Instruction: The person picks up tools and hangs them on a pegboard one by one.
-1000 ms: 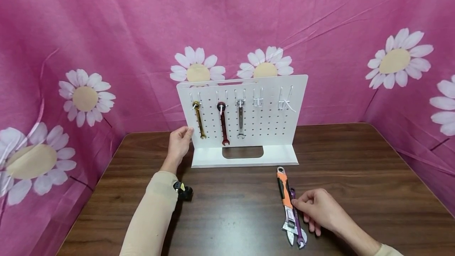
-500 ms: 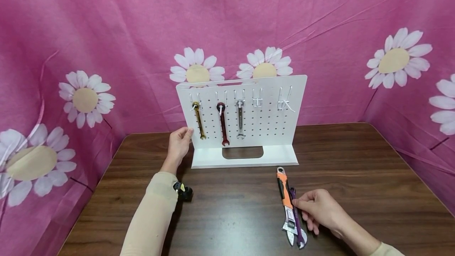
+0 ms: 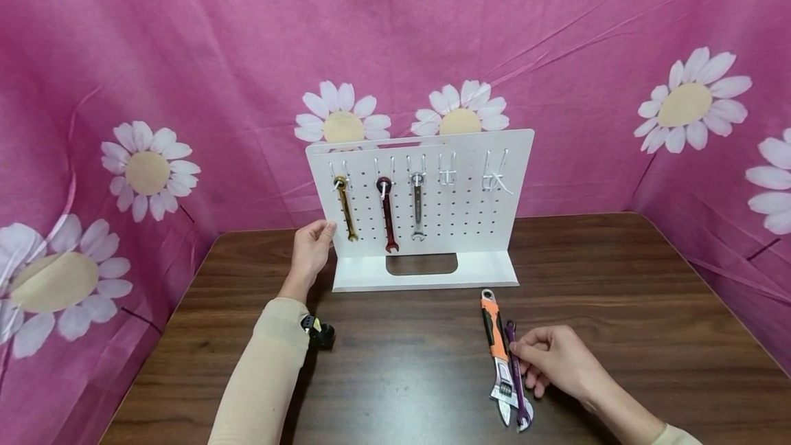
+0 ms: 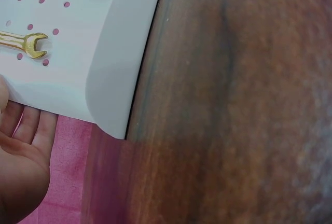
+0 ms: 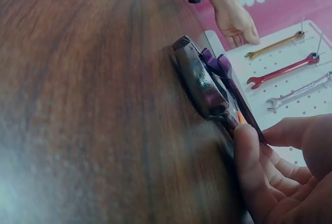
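Observation:
A white pegboard stand (image 3: 476, 242) is upright on the table. My left hand (image 3: 311, 253) holds its left edge, thumb in front and fingers behind. My right hand (image 3: 564, 361) pinches the shaft of a purple wrench (image 3: 519, 386) between thumb and forefinger. That wrench lies partly over the head of an adjustable wrench (image 3: 496, 342) with an orange and black handle. In the right wrist view, the purple wrench's forked end (image 5: 223, 66) sits above the adjustable wrench's head (image 5: 201, 79). Gold (image 3: 347, 211), red (image 3: 388, 218) and silver (image 3: 418, 208) wrenches hang on the pegboard's left hooks.
Two hooks, a middle one (image 3: 448, 177) and a right one (image 3: 496, 181), carry nothing. The stand's base (image 3: 364, 280) rests on the dark wooden table (image 3: 395, 362). A pink cloth (image 3: 247, 53) printed with daisies surrounds the table. A small black device (image 3: 318, 332) sits on my left wrist.
My right hand has risen slightly, and the upper end of the purple wrench has shifted a little up and right with it. The left hand and pegboard have stayed put.

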Available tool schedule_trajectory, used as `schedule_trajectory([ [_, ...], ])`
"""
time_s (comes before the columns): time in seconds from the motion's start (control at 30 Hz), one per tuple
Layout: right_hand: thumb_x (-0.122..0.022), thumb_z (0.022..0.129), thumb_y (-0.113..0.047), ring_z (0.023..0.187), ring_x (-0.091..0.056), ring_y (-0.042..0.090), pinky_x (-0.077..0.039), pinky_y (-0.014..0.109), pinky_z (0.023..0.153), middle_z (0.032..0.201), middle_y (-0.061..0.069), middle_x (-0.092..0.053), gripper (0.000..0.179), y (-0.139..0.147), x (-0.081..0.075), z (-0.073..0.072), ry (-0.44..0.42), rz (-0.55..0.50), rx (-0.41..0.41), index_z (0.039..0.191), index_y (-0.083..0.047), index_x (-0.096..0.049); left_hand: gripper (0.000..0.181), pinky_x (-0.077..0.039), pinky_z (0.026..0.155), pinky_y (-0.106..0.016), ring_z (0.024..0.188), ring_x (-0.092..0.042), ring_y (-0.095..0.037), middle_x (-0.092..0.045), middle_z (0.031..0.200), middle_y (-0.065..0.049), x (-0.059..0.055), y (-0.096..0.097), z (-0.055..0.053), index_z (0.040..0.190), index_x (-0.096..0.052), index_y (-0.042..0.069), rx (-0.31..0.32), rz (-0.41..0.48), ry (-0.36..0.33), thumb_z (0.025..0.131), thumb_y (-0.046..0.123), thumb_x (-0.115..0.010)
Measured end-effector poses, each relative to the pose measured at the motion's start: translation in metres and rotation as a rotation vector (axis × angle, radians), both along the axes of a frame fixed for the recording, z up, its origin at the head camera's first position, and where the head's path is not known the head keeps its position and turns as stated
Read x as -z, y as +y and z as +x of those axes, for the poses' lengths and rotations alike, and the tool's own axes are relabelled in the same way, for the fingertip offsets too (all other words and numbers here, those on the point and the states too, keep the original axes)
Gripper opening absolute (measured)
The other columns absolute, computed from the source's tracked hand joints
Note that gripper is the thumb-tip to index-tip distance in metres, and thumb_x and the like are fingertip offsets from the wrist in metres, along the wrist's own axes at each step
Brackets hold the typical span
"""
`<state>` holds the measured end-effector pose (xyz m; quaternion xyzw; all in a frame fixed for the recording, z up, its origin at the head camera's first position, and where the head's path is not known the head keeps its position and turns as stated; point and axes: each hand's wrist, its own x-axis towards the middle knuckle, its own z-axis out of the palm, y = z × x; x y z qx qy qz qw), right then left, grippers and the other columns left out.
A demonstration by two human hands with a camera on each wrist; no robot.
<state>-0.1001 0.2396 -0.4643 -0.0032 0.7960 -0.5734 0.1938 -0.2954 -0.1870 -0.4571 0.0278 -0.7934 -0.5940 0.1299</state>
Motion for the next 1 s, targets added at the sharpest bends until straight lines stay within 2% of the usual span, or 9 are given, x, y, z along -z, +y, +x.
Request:
schedule_trajectory([
  [0.33, -0.061, 0.105, -0.001, 0.067, -0.074, 0.016, -0.067, 0.037, 0.066, 0.086, 0.019, -0.077, 0.028, 0.001, 0.001, -0.001, 0.030, -0.090, 0.039, 0.115, 0.025, -0.065, 0.026, -0.059, 0.085, -0.029, 0.081, -0.062, -0.001, -0.077, 0.091, -0.005, -0.002, 0.001, -0.001, 0.114, -0.076, -0.007, 0.002, -0.003, -0.010, 0.109, 0.016, -0.065],
  [0.5, -0.065, 0.105, -0.004, 0.068, -0.074, 0.015, -0.067, 0.036, 0.068, 0.087, 0.013, -0.077, 0.030, -0.003, -0.004, -0.003, 0.039, -0.090, 0.101, 0.119, 0.023, -0.064, 0.026, -0.058, 0.083, -0.027, 0.081, -0.061, -0.004, -0.077, 0.089, -0.005, 0.000, 0.000, 0.000, 0.114, -0.076, -0.008, 0.002, -0.003, -0.009, 0.109, 0.016, -0.065],
  [0.7, -0.065, 0.107, -0.008, 0.072, -0.074, 0.016, -0.067, 0.038, 0.070, 0.090, 0.007, -0.079, 0.031, -0.009, -0.015, -0.012, 0.057, -0.145, 0.135, 0.121, 0.019, -0.063, 0.026, -0.057, 0.078, -0.023, 0.078, -0.061, -0.004, -0.075, 0.084, 0.002, 0.000, -0.001, 0.000, 0.112, -0.076, -0.008, 0.000, 0.003, 0.004, 0.109, 0.015, -0.066],
  [0.83, -0.063, 0.107, -0.006, 0.073, -0.075, 0.016, -0.067, 0.037, 0.070, 0.092, 0.005, -0.079, 0.027, -0.013, -0.022, -0.018, 0.109, -0.165, 0.155, 0.120, 0.018, -0.063, 0.026, -0.056, 0.076, -0.020, 0.076, -0.061, -0.001, -0.075, 0.083, 0.001, 0.001, 0.000, 0.000, 0.111, -0.076, -0.010, 0.004, 0.011, 0.017, 0.109, 0.014, -0.066],
  [1.0, -0.064, 0.107, -0.005, 0.072, -0.075, 0.015, -0.066, 0.035, 0.066, 0.087, 0.002, -0.078, 0.021, -0.019, -0.033, -0.028, 0.217, -0.156, 0.222, 0.117, 0.014, -0.067, 0.027, -0.055, 0.073, -0.014, 0.077, -0.063, 0.001, -0.078, 0.087, -0.006, 0.002, 0.001, -0.001, 0.111, -0.075, -0.012, 0.004, 0.026, 0.023, 0.109, 0.013, -0.065],
])
